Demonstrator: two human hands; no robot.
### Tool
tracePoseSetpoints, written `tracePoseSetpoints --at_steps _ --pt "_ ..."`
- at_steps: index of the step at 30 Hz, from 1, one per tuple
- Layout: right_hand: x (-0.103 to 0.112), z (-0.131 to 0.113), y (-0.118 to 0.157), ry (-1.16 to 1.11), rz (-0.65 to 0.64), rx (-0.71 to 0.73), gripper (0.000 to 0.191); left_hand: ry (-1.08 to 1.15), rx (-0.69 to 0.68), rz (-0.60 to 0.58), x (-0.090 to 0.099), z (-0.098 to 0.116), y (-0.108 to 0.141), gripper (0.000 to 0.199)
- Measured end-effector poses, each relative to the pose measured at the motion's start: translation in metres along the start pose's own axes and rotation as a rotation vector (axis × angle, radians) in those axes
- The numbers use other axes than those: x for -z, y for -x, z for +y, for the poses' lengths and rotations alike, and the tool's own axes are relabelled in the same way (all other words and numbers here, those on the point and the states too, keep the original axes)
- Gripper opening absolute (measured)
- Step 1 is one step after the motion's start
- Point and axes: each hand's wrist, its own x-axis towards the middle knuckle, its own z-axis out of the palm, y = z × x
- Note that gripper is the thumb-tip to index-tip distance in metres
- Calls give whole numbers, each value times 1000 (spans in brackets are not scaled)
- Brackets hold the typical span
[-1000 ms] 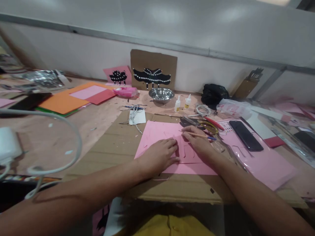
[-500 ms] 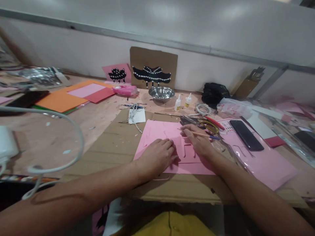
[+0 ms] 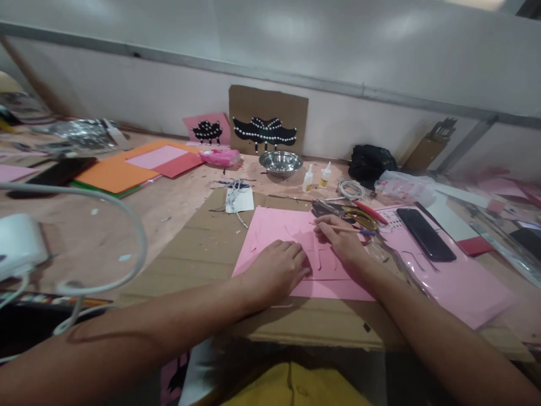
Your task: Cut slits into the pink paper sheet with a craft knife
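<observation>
Pink paper (image 3: 270, 225) with cut or drawn lines lies on a brown cardboard sheet (image 3: 181, 248). My left hand (image 3: 276, 268) rests palm down on the paper's lower left part, its fingers slightly curled. At the paper's right side my right hand (image 3: 338, 237) grips a pencil (image 3: 349, 228), whose tip points left and whose blue end points right. Just beyond that hand are scissors (image 3: 359, 217) with yellowish handles. The tip's contact with the paper is too small to make out.
Behind the cardboard stand a metal bowl (image 3: 281, 163) and two glue bottles (image 3: 307, 179). A phone (image 3: 426, 234) lies on pink sheets at the right. Orange sheets (image 3: 114, 172) and a white cable (image 3: 141, 242) are at the left.
The whole view has shifted slightly, so things appear a little further right. My right hand still holds the pencil, and my left hand stays on the paper.
</observation>
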Motion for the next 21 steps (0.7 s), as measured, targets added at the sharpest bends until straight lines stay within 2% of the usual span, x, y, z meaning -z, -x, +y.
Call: tracePoseSetpoints --at_steps 5,12,17,21 --pt "-5 -3 6 75 9 20 23 -72 -36 -25 -4 1 4 20" --pt "-19 -9 -2 26 -115 81 29 -113 -93 -21 -7 -3 6 19" --pt "-15 4 -6 -197 -42 -66 27 -124 -41 -15 0 2 7 27" --pt "-7 10 -7 -275 17 -129 32 -95 -29 -70 6 5 8 26"
